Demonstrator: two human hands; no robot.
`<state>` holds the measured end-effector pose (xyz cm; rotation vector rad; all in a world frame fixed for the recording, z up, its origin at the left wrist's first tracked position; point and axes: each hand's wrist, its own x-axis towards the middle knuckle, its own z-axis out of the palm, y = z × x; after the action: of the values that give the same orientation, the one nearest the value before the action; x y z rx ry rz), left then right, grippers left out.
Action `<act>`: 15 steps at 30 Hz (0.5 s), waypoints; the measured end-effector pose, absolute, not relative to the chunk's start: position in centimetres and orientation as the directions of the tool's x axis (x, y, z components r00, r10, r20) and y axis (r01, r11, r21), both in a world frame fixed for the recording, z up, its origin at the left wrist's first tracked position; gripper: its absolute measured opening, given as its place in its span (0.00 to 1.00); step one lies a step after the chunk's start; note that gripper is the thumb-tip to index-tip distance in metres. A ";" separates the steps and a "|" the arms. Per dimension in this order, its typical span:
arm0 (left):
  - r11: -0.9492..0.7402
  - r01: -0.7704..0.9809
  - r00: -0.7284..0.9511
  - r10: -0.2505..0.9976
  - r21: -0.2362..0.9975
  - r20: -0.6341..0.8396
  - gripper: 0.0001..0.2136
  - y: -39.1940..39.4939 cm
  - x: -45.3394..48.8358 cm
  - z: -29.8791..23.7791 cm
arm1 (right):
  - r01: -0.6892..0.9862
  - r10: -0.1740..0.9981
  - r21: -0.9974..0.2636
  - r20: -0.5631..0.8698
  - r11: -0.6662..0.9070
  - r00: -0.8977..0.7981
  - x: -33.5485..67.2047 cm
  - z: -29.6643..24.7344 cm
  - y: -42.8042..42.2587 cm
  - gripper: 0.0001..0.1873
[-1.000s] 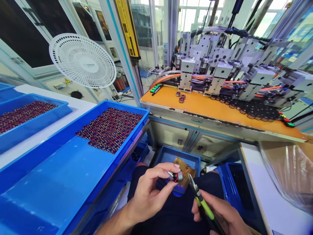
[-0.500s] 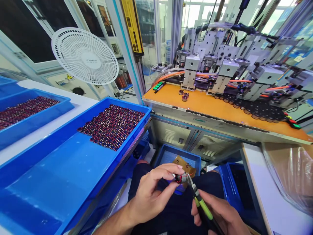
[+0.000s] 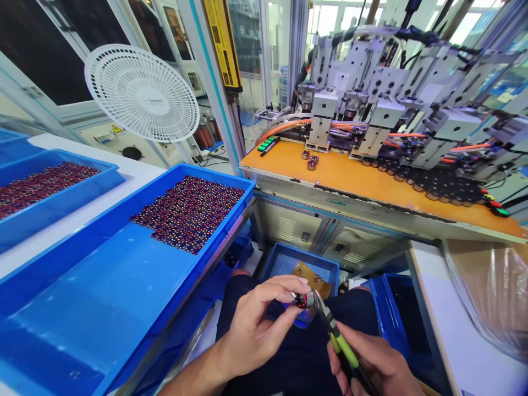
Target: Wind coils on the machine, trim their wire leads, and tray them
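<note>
My left hand (image 3: 258, 324) pinches a small wound coil part (image 3: 302, 300), red and silver, between thumb and fingers above my lap. My right hand (image 3: 373, 367) grips green-handled cutters (image 3: 336, 335), whose jaws touch the right side of the coil part. Below the hands a small blue bin (image 3: 289, 263) holds a brown card with a few parts on it.
A large blue tray (image 3: 124, 275) at my left holds several dark red coil parts (image 3: 190, 212); a second tray (image 3: 49, 190) lies further left. Ahead stands an orange bench (image 3: 358, 181) with a machine (image 3: 396, 104) and three loose coils (image 3: 310, 159). A white fan (image 3: 142, 93) stands behind.
The cutters rose from beside the coil part until their jaws reached it. My left hand kept hold of the part with little movement.
</note>
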<state>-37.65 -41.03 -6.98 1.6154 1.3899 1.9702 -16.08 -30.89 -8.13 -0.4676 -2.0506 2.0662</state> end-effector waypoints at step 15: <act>-0.228 -0.516 -0.494 0.867 0.825 -0.070 0.13 -40.7 -38.2 -9.3 | 0.248 0.419 -0.384 0.466 0.889 -0.780 -21.1 -2.3 -20.5 0.33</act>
<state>-38.15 -40.74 -9.30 0.5134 1.0350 1.8614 -21.09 -20.51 -2.34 -0.4806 -2.4967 0.4088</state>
